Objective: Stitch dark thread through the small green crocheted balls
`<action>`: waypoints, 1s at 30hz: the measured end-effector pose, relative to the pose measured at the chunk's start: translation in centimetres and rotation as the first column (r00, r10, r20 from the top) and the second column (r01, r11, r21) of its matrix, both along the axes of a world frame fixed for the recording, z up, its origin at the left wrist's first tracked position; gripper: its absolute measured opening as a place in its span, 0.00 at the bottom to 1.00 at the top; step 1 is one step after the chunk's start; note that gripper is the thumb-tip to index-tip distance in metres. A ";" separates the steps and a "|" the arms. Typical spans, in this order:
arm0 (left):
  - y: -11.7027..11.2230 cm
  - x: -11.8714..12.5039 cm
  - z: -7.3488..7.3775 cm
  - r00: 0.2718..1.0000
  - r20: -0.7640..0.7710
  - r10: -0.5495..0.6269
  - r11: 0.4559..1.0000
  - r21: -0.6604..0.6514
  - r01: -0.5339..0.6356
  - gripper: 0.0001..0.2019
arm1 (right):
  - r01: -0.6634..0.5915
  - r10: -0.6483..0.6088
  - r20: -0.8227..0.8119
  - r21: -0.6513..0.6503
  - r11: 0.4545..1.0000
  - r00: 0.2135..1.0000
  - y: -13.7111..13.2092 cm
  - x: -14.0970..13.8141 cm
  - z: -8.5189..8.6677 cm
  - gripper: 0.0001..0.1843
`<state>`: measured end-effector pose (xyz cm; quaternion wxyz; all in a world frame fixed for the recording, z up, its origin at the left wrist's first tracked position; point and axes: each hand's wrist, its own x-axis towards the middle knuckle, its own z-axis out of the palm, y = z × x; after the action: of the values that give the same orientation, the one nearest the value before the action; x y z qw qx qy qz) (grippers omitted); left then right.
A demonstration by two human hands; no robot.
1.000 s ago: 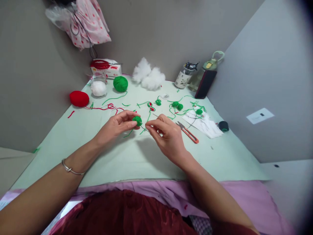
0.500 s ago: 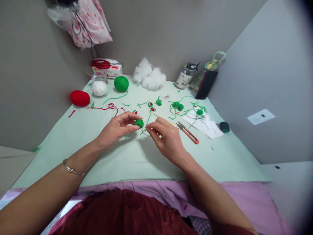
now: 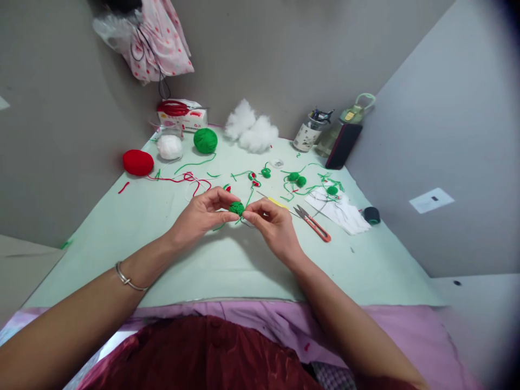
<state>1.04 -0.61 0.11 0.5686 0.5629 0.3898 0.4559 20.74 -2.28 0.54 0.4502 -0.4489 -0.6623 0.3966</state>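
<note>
My left hand pinches a small green crocheted ball between thumb and fingers, above the table. Right beside it is my right hand, its thumb and forefinger closed at the ball's right side. What these fingertips grip is too small to make out. A thin dark thread hangs below them. Behind my right hand lies a yellow-handled crochet hook, and orange thread snips rest to its right. Small red, white and green crocheted pieces lie beyond my hands.
Red, white and green yarn balls stand at back left. White stuffing is at the back. A pen cup, bottle and phone stand at back right. Small green balls lie near white tissue.
My right hand has moved left, up to the green ball, closing the gap between my hands. The ball has turned a little in my left fingers. The view has shifted slightly.
</note>
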 end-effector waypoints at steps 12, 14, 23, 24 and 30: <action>-0.1 -0.2 0.2 0.998 0.065 -0.020 0.999 -0.028 0.022 0.14 | -0.187 0.153 -0.170 -0.209 0.960 0.974 0.2 1.3 0.0 0.12; -0.1 0.0 0.1 0.995 0.094 -0.030 0.998 -0.045 0.035 0.14 | -0.255 0.159 -0.306 -0.304 0.918 0.939 0.2 0.8 -0.4 0.15; -0.4 0.5 -0.6 1.000 -0.007 -0.014 0.999 0.046 0.014 0.13 | -0.260 -0.028 -0.506 -0.488 0.833 0.862 0.8 -0.1 -1.8 0.19; -0.4 0.7 -0.6 0.999 -0.037 0.000 0.996 0.084 0.003 0.12 | -0.279 -0.054 -0.524 -0.535 0.797 0.850 0.9 0.1 -1.7 0.20; -0.2 0.8 -1.2 0.986 -0.152 0.061 0.973 0.229 -0.025 0.11 | -0.249 0.009 -0.449 -0.481 0.841 0.894 0.8 1.0 -0.1 0.17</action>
<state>1.82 -0.79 -1.04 0.4581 0.6498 0.3915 0.4634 21.69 -1.47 0.40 0.4158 -0.4093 -0.4418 0.6814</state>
